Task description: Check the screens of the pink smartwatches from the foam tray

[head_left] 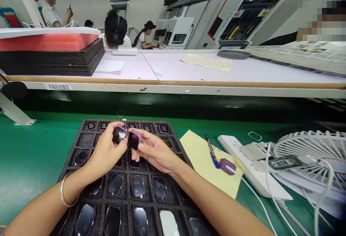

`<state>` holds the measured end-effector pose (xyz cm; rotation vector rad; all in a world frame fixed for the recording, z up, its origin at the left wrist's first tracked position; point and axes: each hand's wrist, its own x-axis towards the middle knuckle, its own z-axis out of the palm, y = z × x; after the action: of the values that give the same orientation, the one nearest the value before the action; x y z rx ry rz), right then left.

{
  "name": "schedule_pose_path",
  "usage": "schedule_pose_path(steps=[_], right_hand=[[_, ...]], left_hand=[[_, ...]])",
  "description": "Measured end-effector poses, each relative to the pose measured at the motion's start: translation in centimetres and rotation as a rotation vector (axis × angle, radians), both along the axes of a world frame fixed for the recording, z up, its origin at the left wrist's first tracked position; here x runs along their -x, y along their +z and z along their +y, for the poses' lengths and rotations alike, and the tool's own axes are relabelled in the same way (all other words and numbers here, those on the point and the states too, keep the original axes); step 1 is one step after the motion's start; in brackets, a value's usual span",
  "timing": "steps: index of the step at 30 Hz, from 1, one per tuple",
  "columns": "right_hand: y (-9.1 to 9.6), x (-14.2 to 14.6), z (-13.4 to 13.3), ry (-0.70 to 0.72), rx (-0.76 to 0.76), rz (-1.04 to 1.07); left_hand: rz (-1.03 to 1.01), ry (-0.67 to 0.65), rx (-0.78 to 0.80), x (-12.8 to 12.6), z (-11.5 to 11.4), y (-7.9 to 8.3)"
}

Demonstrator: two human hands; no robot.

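My left hand (109,153) pinches a purple-rimmed smartwatch body (119,134) between thumb and fingers. Close beside it, my right hand (154,149) grips a second purple smartwatch body (134,140) with a dark screen. The two watches are side by side; whether they touch I cannot tell. Both hands are above a black foam tray (124,201) with rows of square compartments. Many compartments hold dark-faced watch bodies, such as one watch (137,186) in a nearer row. In the front row lies a white-faced piece (169,223). My forearms hide part of the tray.
To the right are a yellow sheet (196,145), a blue pen (212,152), a purple watch (227,166) on a white cable, a power strip (251,167) and a white fan (310,149). A raised shelf (173,82) runs behind, bearing foam sheets (51,57). Several people are beyond.
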<state>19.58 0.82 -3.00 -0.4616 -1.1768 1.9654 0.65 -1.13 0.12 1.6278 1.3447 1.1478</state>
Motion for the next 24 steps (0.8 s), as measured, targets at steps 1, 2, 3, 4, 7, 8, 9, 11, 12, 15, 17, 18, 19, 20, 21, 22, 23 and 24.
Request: schedule_pose_path(steps=[1, 2, 3, 4, 7, 8, 9, 11, 12, 15, 17, 18, 19, 20, 21, 22, 23, 24], right_hand=[[-0.06, -0.01, -0.01, 0.014, 0.005, 0.000], [-0.08, -0.01, -0.03, 0.025, 0.009, 0.002], [-0.08, -0.02, -0.04, 0.032, 0.015, 0.004], [-0.06, -0.03, -0.05, 0.034, 0.021, 0.009], [0.03, -0.02, -0.05, 0.030, 0.035, 0.039], [0.05, -0.01, -0.03, 0.029, 0.039, 0.050], [0.05, 0.00, 0.00, 0.027, 0.043, 0.057], [0.04, 0.02, 0.05, 0.020, 0.049, 0.061], [0.03, 0.02, 0.07, 0.017, 0.052, 0.060], [-0.02, -0.04, 0.05, 0.014, 0.048, 0.057], [-0.01, -0.09, -0.02, 0.024, 0.040, 0.058], [0.02, -0.12, -0.07, 0.029, 0.037, 0.060], [0.06, -0.15, -0.11, 0.033, 0.034, 0.062], [0.11, -0.17, -0.16, 0.035, 0.032, 0.062], [0.16, -0.18, -0.20, 0.033, 0.029, 0.061], [0.21, -0.20, -0.23, 0.028, 0.026, 0.056], [0.24, -0.21, -0.25, 0.022, 0.024, 0.051], [0.27, -0.22, -0.25, 0.016, 0.021, 0.046]], left_hand=[[-0.004, 0.005, 0.000, -0.06, -0.07, 0.00], [-0.007, 0.010, -0.001, -0.11, -0.14, 0.02], [-0.011, 0.018, -0.003, -0.17, -0.21, 0.05], [-0.014, 0.026, -0.007, -0.21, -0.26, 0.09], [-0.017, 0.043, -0.021, -0.29, -0.38, 0.15], [-0.016, 0.044, -0.023, -0.30, -0.40, 0.14], [-0.015, 0.045, -0.026, -0.30, -0.41, 0.13], [-0.011, 0.044, -0.030, -0.30, -0.43, 0.09], [-0.009, 0.046, -0.032, -0.31, -0.43, 0.08], [-0.004, 0.054, -0.030, -0.33, -0.42, 0.11], [-0.005, 0.052, -0.030, -0.35, -0.43, 0.16], [-0.006, 0.047, -0.030, -0.36, -0.43, 0.19], [-0.008, 0.042, -0.029, -0.37, -0.45, 0.22], [-0.011, 0.037, -0.028, -0.39, -0.47, 0.25], [-0.014, 0.033, -0.026, -0.40, -0.50, 0.29], [-0.018, 0.031, -0.024, -0.42, -0.53, 0.33], [-0.022, 0.030, -0.025, -0.43, -0.56, 0.37], [-0.026, 0.031, -0.029, -0.44, -0.58, 0.41]])
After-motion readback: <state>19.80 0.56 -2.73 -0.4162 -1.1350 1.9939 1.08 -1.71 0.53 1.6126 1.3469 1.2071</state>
